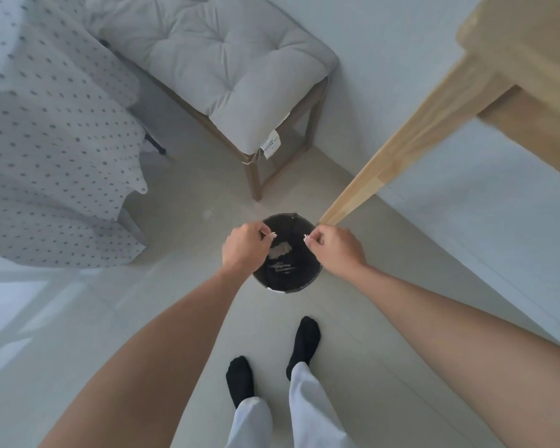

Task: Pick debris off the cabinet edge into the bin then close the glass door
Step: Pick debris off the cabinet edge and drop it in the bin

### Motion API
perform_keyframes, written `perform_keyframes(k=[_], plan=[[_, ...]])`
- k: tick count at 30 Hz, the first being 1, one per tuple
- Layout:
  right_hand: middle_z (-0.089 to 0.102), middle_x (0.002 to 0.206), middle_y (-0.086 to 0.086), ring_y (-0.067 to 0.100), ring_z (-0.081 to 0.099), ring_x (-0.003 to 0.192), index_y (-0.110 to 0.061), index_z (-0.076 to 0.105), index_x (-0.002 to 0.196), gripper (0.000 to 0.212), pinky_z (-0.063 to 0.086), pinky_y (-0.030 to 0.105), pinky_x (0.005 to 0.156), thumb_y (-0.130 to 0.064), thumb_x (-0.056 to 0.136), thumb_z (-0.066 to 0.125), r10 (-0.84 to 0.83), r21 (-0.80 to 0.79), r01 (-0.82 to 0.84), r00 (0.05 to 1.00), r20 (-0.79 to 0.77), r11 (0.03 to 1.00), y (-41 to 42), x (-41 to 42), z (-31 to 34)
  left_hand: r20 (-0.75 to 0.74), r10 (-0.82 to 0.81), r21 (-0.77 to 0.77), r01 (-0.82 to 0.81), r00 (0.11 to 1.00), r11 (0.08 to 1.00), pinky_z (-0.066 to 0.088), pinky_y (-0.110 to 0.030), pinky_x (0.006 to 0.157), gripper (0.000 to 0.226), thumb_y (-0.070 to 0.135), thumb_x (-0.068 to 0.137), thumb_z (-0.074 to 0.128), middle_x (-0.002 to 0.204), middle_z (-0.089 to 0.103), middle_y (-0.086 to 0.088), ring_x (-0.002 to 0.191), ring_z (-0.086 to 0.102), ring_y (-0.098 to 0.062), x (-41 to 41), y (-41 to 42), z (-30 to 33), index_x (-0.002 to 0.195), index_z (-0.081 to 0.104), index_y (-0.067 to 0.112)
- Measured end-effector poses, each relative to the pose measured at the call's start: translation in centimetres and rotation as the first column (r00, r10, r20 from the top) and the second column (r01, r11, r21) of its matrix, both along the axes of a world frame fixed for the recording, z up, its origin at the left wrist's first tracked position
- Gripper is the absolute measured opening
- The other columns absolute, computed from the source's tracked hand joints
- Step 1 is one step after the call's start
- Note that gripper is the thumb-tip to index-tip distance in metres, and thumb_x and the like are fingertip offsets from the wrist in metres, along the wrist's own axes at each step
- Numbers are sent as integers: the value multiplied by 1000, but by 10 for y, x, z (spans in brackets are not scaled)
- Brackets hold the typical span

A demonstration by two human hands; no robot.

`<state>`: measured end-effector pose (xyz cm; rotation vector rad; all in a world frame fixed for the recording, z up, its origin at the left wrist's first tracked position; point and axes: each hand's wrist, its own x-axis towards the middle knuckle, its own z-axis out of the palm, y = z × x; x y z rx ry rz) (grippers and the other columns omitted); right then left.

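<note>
A round black bin (291, 221) stands on the pale floor below me, with scraps lying inside it. My left hand (244, 248) hovers over the bin's left rim, fingers pinched on a small pale bit of debris (273, 235). My right hand (333, 247) is over the right rim, pinched on another small white scrap (306, 237). Both scraps hang above the bin's opening. The cabinet and its glass door are not in view.
A wooden stool with a grey cushion (227, 66) stands beyond the bin. A light wooden table leg (398, 156) slants down to the bin's right. A dotted cloth (52, 140) hangs at the left. My feet in black socks (272, 357) stand just behind the bin.
</note>
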<state>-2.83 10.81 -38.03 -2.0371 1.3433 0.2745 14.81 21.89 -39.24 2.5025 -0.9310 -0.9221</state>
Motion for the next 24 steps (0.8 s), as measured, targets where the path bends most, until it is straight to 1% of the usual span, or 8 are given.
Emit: perform_keyframes(k=[3, 6, 8, 11, 13, 18, 21, 24], plan=[[73, 90, -2, 28, 70, 89, -29, 70, 95, 24, 41, 33, 69, -51, 101, 61, -7, 14, 7, 1000, -11, 1000, -2, 2, -35, -14, 1, 17, -1, 1000, 1000, 57, -36, 76, 21, 39, 102, 64, 101, 76, 0, 92, 69, -26, -3, -4, -32, 115, 78, 30], [76, 98, 0, 28, 71, 96, -29, 74, 118, 31, 49, 35, 75, -51, 100, 62, -27, 38, 28, 999, -24, 999, -4, 1, -56, -42, -13, 47, 15, 999, 999, 61, -42, 84, 32, 36, 103, 60, 110, 76, -2, 100, 70, -27, -6, -5, -49, 133, 73, 31], [77, 106, 1, 29, 71, 102, -27, 71, 132, 40, 53, 36, 82, -50, 100, 63, -35, 57, 37, 999, -37, 998, -2, -3, -63, -54, -23, 75, 27, 998, 997, 61, -46, 87, 37, 35, 103, 59, 112, 76, -3, 102, 69, -28, -7, -3, -53, 138, 70, 31], [77, 110, 1, 29, 72, 105, -27, 67, 139, 44, 55, 38, 85, -48, 100, 62, -38, 68, 40, 999, -36, 997, 2, -11, -62, -56, -31, 84, 36, 998, 996, 61, -42, 83, 38, 34, 104, 59, 113, 76, -4, 101, 70, -27, -7, 1, -49, 141, 68, 31], [77, 108, 0, 28, 72, 105, -28, 65, 141, 46, 56, 37, 85, -49, 100, 62, -43, 63, 45, 999, -26, 997, 3, -14, -53, -49, -30, 83, 34, 998, 996, 61, -40, 81, 39, 33, 105, 59, 115, 76, -3, 102, 70, -26, -5, 3, -38, 142, 67, 29], [67, 89, -9, 25, 70, 99, -31, 64, 142, 47, 51, 34, 78, -52, 99, 62, -80, 25, 80, 997, 6, 996, 3, -14, -15, -31, -28, 62, 30, 999, 998, 61, -48, 89, 41, 35, 101, 61, 107, 77, -3, 102, 70, -28, 5, 2, 5, 141, 67, 29], [71, 98, -9, 25, 71, 104, -33, 64, 140, 48, 51, 35, 82, -55, 98, 61, -107, -9, 107, 994, 31, 994, 5, -14, 14, -19, -37, 4, 37, 999, 999, 61, -43, 85, 37, 36, 101, 64, 98, 76, -2, 100, 71, -29, 8, -1, 38, 135, 71, 25], [77, 110, -3, 27, 71, 106, -32, 66, 138, 47, 57, 38, 86, -56, 98, 61, -126, -59, 130, 990, 56, 990, 8, -17, 48, 5, -54, -30, 55, 999, 998, 60, -46, 93, 48, 39, 98, 67, 106, 77, -4, 105, 70, -28, 11, -3, 78, 144, 65, 24]])
